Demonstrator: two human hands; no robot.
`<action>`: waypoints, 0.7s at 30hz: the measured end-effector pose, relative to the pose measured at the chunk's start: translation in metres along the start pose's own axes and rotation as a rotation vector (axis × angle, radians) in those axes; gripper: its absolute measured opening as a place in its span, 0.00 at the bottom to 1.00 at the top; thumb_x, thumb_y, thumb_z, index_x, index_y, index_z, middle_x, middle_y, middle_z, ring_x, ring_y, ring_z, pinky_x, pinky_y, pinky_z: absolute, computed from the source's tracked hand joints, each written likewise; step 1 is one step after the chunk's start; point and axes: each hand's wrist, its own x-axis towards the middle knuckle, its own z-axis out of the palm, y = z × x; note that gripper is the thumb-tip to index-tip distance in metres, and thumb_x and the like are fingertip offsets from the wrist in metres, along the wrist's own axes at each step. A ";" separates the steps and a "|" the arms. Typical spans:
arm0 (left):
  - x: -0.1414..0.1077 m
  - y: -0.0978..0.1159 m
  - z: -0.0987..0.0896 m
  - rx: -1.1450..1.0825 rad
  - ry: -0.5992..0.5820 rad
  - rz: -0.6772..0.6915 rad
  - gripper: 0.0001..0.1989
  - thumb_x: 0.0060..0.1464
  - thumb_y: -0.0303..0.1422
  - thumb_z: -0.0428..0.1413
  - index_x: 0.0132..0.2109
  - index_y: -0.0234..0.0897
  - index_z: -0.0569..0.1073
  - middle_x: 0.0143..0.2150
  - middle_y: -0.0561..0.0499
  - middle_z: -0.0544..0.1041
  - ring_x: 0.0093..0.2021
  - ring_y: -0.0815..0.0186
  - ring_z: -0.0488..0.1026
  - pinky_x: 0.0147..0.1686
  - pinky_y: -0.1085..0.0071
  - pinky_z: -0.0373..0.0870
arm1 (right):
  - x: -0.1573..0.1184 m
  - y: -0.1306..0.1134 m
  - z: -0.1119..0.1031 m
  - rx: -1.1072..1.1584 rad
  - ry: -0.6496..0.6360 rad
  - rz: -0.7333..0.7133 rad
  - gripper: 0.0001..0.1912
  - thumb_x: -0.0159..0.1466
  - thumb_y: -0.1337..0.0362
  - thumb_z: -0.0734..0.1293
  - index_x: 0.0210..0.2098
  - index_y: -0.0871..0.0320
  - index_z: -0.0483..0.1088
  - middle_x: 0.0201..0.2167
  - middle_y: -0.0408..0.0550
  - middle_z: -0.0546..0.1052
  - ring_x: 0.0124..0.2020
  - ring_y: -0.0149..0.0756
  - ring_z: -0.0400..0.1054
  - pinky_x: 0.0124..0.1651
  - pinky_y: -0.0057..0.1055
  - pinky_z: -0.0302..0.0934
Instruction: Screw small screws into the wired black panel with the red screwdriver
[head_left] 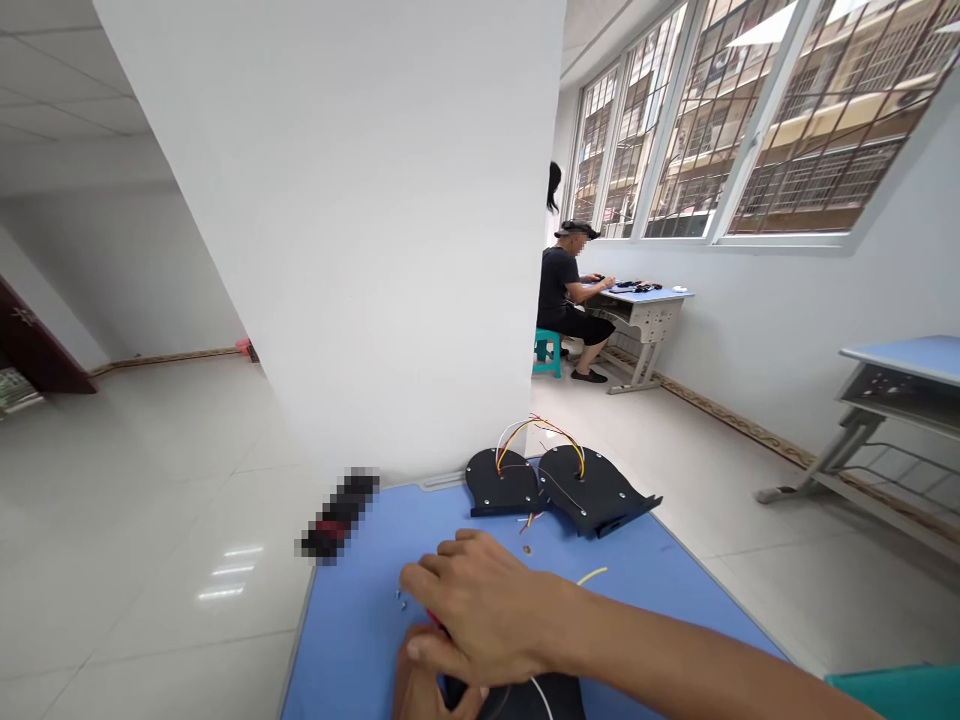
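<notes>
My right hand (480, 600) is curled round a red tool (433, 618), of which only a small part shows between the hands. Below it, at the bottom of the head view, my left hand (431, 680) pinches the edge of a black part (551, 695), with its fingers bent. A white wire (541, 698) runs over that black part. Small screws (401, 600) lie on the blue table (352, 600) left of my right hand. The tool's tip is hidden.
Two black rounded housings, one at left (499, 485) and one at right (596, 490), stand at the table's far edge with coloured wires. A blurred dark object (341, 515) lies at the left corner. Beyond a white pillar (360, 230), a person (562, 285) sits at another desk.
</notes>
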 end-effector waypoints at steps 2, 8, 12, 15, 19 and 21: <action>0.000 0.001 0.000 -0.009 -0.014 0.001 0.12 0.42 0.33 0.58 0.38 0.36 0.75 0.38 0.44 0.79 0.42 0.53 0.75 0.45 0.55 0.74 | 0.000 0.001 -0.002 0.037 0.003 -0.063 0.12 0.65 0.61 0.65 0.46 0.61 0.66 0.37 0.50 0.79 0.34 0.40 0.74 0.37 0.34 0.61; 0.000 -0.001 -0.001 0.018 -0.008 0.001 0.16 0.40 0.31 0.58 0.41 0.36 0.76 0.39 0.45 0.78 0.44 0.51 0.75 0.47 0.53 0.73 | 0.000 0.003 -0.006 0.023 -0.030 -0.010 0.16 0.68 0.54 0.62 0.45 0.60 0.68 0.36 0.52 0.79 0.34 0.42 0.74 0.38 0.37 0.61; 0.003 -0.005 -0.004 -0.013 -0.047 0.035 0.16 0.40 0.31 0.59 0.41 0.36 0.77 0.40 0.44 0.79 0.44 0.51 0.76 0.47 0.54 0.74 | -0.001 0.003 -0.006 0.027 -0.067 -0.052 0.11 0.67 0.64 0.63 0.47 0.61 0.66 0.36 0.51 0.79 0.33 0.41 0.75 0.36 0.35 0.61; 0.003 -0.006 -0.004 0.015 -0.060 0.014 0.18 0.40 0.31 0.60 0.42 0.36 0.77 0.41 0.43 0.80 0.45 0.50 0.76 0.47 0.52 0.74 | 0.000 0.002 -0.005 -0.056 -0.053 0.011 0.16 0.69 0.54 0.62 0.44 0.62 0.67 0.31 0.51 0.79 0.29 0.43 0.74 0.34 0.37 0.61; 0.000 -0.004 0.000 0.014 0.000 0.030 0.15 0.43 0.34 0.57 0.41 0.36 0.76 0.40 0.43 0.78 0.43 0.51 0.75 0.45 0.54 0.73 | 0.002 0.000 -0.002 0.026 -0.023 -0.076 0.12 0.65 0.61 0.65 0.46 0.60 0.66 0.38 0.50 0.79 0.34 0.41 0.74 0.33 0.33 0.60; -0.002 -0.004 0.002 0.023 0.000 0.018 0.14 0.43 0.34 0.57 0.39 0.35 0.77 0.38 0.43 0.78 0.43 0.51 0.75 0.46 0.54 0.73 | 0.002 -0.002 0.000 -0.055 -0.060 -0.040 0.09 0.67 0.62 0.62 0.42 0.62 0.68 0.31 0.50 0.79 0.28 0.39 0.73 0.33 0.35 0.59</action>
